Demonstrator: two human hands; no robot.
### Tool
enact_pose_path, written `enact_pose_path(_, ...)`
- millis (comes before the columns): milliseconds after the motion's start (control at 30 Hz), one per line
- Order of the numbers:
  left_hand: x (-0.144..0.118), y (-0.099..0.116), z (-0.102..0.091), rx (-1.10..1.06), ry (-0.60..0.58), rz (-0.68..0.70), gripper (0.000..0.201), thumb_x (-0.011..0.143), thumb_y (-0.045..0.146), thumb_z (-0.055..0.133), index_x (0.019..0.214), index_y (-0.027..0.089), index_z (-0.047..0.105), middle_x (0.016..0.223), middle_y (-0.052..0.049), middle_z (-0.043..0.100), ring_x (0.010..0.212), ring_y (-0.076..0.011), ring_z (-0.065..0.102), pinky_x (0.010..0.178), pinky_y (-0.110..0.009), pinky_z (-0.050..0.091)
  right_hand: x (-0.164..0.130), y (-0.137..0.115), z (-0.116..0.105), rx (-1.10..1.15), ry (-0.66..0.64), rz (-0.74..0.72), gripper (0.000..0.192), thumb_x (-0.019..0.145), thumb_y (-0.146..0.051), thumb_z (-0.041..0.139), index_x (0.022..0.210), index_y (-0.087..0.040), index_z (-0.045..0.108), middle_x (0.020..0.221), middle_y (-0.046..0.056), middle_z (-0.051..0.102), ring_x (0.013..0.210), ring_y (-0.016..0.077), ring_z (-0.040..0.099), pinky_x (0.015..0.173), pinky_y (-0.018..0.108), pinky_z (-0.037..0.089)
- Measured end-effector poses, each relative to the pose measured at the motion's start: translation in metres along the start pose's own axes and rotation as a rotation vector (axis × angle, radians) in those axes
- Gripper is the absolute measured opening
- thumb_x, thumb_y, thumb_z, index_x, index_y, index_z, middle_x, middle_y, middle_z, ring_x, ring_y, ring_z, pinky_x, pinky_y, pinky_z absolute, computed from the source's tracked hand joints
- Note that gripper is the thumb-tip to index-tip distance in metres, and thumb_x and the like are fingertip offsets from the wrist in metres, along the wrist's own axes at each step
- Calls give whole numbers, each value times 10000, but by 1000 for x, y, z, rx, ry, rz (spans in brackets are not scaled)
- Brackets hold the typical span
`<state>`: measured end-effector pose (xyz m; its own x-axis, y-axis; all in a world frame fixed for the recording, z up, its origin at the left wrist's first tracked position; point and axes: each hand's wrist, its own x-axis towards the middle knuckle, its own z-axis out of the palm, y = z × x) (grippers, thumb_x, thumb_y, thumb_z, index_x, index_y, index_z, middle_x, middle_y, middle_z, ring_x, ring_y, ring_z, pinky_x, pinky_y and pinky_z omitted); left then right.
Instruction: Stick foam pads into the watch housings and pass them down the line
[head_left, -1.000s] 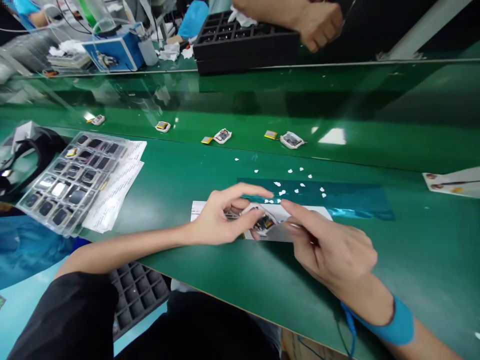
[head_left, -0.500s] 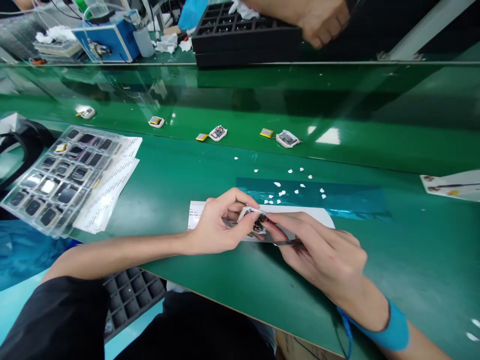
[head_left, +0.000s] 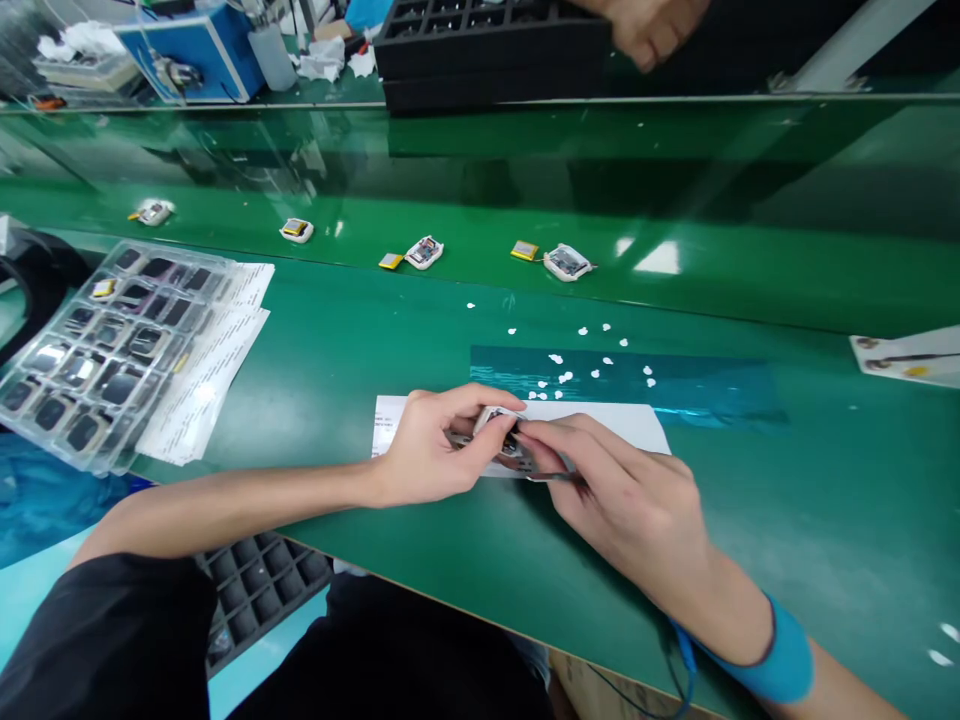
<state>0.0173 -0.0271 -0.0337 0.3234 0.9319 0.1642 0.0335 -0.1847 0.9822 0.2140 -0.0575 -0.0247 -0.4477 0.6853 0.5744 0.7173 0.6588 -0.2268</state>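
1. Two bare hands meet over a white paper sheet lying on the green work surface.
2. Left hand: thumb and fingers are pinched on a small white electronic module, which sits just above the sheet between both hands. Its inner parts are mostly hidden by the fingers.
3. Right hand: fingers are narrowed on a thin dark tool; the fingertips touch the module from the right. The tool's type cannot be told. A blue wrist strap with a cord sits on this forearm.
4. Beyond the sheet, touching its far edge, lies a teal film strip scattered with small white scraps.
5. Further out, on the conveyor belt, four similar white modules stand in a row, well apart from one another. Small yellow cells lie just beside two of them.
6. Left of the hands: a clear blister tray of dark square parts rests on printed papers.
7. Below the table edge, a black compartment tray is visible.
8. Far side: a black grid tray, a blue device, and another person's hand.
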Motion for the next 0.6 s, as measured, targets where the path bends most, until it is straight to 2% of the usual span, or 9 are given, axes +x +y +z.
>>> enact_pose_path(167,0,2,0,23,16,24,182,964,253,664,1016,106,759,784,-70,812,592,-115,765,528,-129,570,-2,1,-5,-84,1,-73,331,961,43,553,1194,-174,643,952,-13,813,647,92,714,583,249,515)
enact_pose_path(300,1,2,0,19,3,-4,177,951,259,667,1000,119,763,739,-41,794,565,-98,737,514,-126,560,0,0,-9,-99,-62,-84,285,982,16,531,1151,-179,651,907,-18,802,588,105,684,527,279,483)
enact_pose_path(400,1,1,0,-17,-7,-94,193,949,271,672,1019,116,763,645,-8,748,513,-99,715,461,-123,537,3,1,-12,-2,-134,-33,260,1028,-45,508,1194,-176,659,937,-3,807,666,129,733,562,270,522)
enact_pose_path(467,2,0,-1,-88,-10,-177,207,951,284,680,1045,114,752,664,-14,756,552,-130,756,488,-148,585,4,2,-12,78,-116,7,257,1050,-77,514,1234,-181,660,984,6,818,713,131,756,596,252,549)
enact_pose_path(533,2,0,-1,-163,-15,-241,221,953,308,694,1055,117,737,731,-37,782,624,-170,800,547,-186,641,5,4,-12,107,-68,47,212,1058,-112,555,1213,-204,667,967,-5,823,638,118,732,575,244,547)
enact_pose_path(600,2,0,-1,-201,-28,-273,243,952,339,710,1056,121,728,779,-56,797,653,-191,815,555,-197,651,5,6,-12,95,-39,86,142,1062,-158,593,1155,-229,675,866,-31,809,505,105,657,518,250,518)
